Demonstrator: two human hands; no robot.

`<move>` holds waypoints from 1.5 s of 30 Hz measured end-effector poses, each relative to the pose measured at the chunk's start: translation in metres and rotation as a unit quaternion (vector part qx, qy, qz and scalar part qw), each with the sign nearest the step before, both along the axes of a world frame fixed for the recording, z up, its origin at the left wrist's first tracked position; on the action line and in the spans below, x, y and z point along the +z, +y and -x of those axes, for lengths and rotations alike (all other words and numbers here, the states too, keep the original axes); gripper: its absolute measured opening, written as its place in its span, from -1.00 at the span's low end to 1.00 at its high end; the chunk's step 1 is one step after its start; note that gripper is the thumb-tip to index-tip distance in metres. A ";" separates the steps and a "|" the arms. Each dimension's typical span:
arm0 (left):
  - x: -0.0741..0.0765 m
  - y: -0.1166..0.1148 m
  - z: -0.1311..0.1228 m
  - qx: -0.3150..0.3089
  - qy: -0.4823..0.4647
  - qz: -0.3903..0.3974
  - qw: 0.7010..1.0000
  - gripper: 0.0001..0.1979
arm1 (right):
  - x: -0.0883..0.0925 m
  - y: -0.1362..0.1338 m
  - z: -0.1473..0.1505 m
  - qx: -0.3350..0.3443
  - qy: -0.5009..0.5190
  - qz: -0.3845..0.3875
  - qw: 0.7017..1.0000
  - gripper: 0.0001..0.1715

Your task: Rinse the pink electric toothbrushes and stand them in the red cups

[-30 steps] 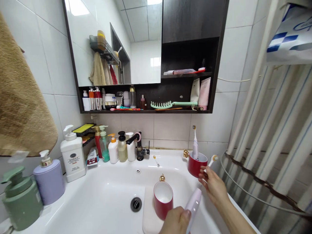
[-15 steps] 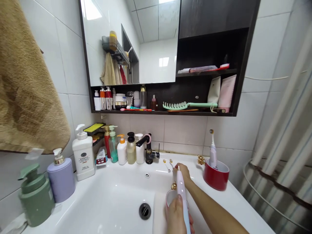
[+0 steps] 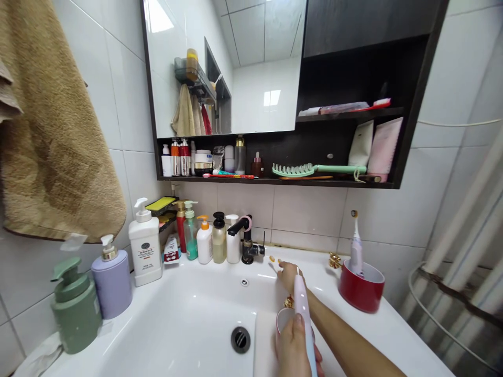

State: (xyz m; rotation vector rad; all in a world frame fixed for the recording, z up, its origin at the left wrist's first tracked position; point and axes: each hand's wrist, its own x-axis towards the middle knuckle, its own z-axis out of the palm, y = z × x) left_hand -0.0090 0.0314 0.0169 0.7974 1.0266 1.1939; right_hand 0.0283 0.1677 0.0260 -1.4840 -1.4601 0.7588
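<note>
Left hand [image 3: 291, 340] closed around pink-and-blue plastic toothbrush handle [image 3: 301, 298] over glossy white basin [image 3: 176, 314]; long axis near upright, bare tip upward, lower end cut off. Right hand [image 3: 288, 276] at back ledge [image 3: 319, 269], partly hidden; grip cannot be determined.

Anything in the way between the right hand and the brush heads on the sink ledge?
Nothing visible: the right hand is right at the brush heads. The faucet stands left of them, outside that gap.

The toothbrush handle [image 3: 302, 297] you hold looks like smooth, glossy plastic. Before you, the sink [image 3: 184, 309] shines like glazed ceramic, the dark faucet [image 3: 247, 250] gleams like metal, the towel [image 3: 65, 141] is rough, fluffy cloth, and the green pump bottle [image 3: 76, 319] looks matt.
</note>
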 end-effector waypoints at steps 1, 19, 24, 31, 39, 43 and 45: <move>0.000 -0.002 0.000 -0.001 0.019 -0.008 1.000 -0.49 | 0.007 -0.009 -0.007 0.002 0.028 0.003 1.000 -0.91; -0.015 -0.033 -0.020 -0.124 0.133 -0.049 0.982 -0.46 | 0.043 -0.121 -0.098 0.010 0.408 0.065 0.911 -0.74; -0.012 -0.035 -0.020 -0.130 0.133 -0.048 0.981 -0.44 | 0.042 -0.120 -0.098 0.006 0.353 0.057 0.934 -0.73; -0.009 -0.037 -0.019 -0.162 0.107 -0.050 0.980 -0.43 | 0.040 -0.119 -0.097 0.031 0.327 0.049 0.943 -0.73; -0.005 -0.031 -0.015 -0.183 0.063 -0.048 0.980 -0.41 | 0.037 -0.124 -0.087 0.078 0.334 0.064 0.937 -0.72; -0.007 -0.029 -0.013 -0.189 0.048 -0.053 0.979 -0.44 | 0.039 -0.125 -0.088 0.087 0.333 0.065 0.937 -0.72; -0.008 -0.029 -0.013 -0.186 0.044 -0.054 0.980 -0.46 | 0.040 -0.125 -0.088 0.093 0.329 0.063 0.938 -0.73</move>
